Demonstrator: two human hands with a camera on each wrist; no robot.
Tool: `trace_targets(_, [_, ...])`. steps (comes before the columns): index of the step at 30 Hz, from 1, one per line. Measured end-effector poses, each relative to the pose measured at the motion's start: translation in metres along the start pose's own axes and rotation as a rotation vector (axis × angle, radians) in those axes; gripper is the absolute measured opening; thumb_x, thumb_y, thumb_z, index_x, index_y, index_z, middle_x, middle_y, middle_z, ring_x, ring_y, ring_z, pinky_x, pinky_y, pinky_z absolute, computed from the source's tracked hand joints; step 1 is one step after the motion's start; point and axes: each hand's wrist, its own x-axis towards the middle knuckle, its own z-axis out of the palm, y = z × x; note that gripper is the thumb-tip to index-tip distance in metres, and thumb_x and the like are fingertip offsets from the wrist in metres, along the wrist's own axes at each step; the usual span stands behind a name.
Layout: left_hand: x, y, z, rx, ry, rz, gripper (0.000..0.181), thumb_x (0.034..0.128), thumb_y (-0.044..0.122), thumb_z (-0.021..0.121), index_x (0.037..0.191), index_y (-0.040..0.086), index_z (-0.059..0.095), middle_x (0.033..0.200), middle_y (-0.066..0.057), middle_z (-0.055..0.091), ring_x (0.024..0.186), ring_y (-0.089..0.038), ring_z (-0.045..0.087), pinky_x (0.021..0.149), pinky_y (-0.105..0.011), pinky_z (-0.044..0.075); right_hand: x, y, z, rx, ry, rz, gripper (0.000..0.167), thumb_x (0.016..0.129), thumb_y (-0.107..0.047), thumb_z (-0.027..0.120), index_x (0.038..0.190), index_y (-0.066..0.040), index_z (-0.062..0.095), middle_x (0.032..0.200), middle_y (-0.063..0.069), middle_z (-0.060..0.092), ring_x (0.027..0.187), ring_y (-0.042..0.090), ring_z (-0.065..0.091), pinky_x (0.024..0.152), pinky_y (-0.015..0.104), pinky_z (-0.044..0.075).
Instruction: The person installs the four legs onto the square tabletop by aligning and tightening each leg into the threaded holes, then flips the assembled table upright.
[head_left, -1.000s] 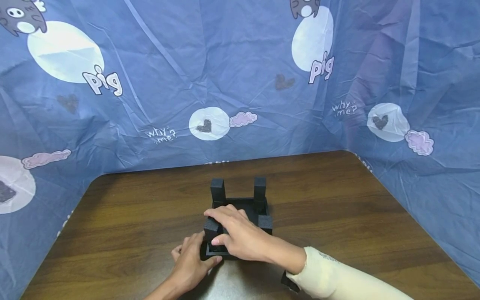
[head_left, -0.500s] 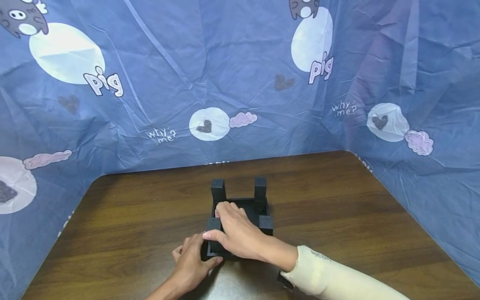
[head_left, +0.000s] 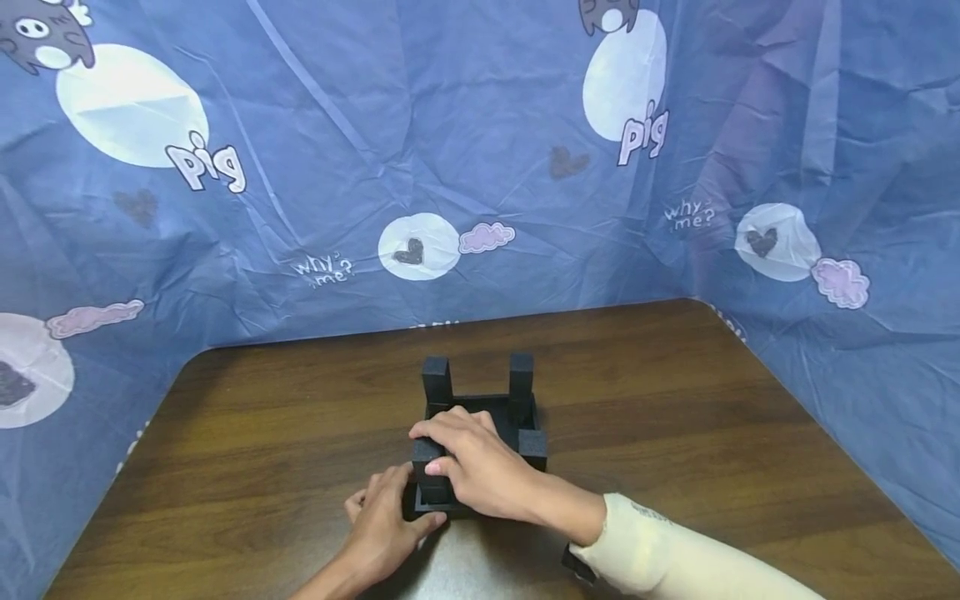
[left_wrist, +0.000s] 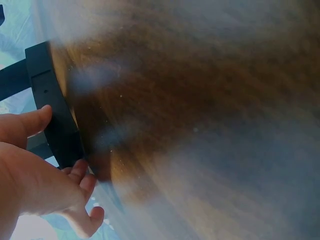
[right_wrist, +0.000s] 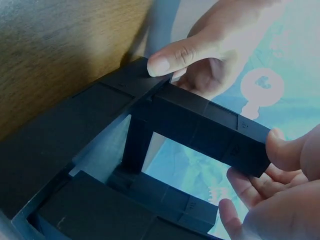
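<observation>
A black square frame (head_left: pixel 480 397) with a raised rim lies on the table, four-cornered, with a square post standing at each corner, like a small upturned stool. My left hand (head_left: pixel 382 525) holds its near left corner, thumb on the front side; in the left wrist view the thumb presses the frame's outer side (left_wrist: pixel 55 110). My right hand (head_left: pixel 487 467) reaches across and grips the near left post (head_left: pixel 430 483) around its upper end. In the right wrist view, thumb and fingers pinch that post's end (right_wrist: pixel 257 150). Its foot meets the frame's corner beside my left thumb.
The far left post (head_left: pixel 437 379), far right post (head_left: pixel 521 383) and near right post (head_left: pixel 532 446) stand upright close to my right hand. Brown wooden table (head_left: pixel 300 417) surrounds the frame. A blue printed cloth (head_left: pixel 480 167) hangs behind and at the sides.
My right hand shifts its hold on the near left post: its thumb swung to the left side, then back to the front. The post looks slightly straighter. The left hand stays put.
</observation>
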Motion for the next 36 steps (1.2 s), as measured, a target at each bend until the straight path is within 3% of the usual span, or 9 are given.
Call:
trace_targets(26, [0.001,0.0004,0.0012,-0.004,0.004,0.001,0.065,0.0739,0.025,0.085,0.126,0.001,0.055,0.112,-0.008,0.061,0.11,-0.03,0.049,0.092,-0.062,0.018,0.0005,0.0026,0.0033,0.028,0.049,0.019,0.035,0.091,-0.021,0.065,0.125,-0.014,0.06,0.118,-0.005,0.063,0.104,0.008,0.05,0.093,0.035,0.035])
trace_targets(36, [-0.0002,0.0006,0.0012,0.009,0.018,0.014,0.065,0.0729,0.024,0.086,0.126,0.002,0.056,0.11,-0.007,0.062,0.11,-0.03,0.049,0.092,-0.061,0.02,-0.0051,-0.0005,-0.0023,0.038,0.006,0.025,0.048,0.096,-0.021,0.061,0.142,-0.016,0.049,0.136,-0.003,0.054,0.124,0.011,0.044,0.1,0.039,0.033])
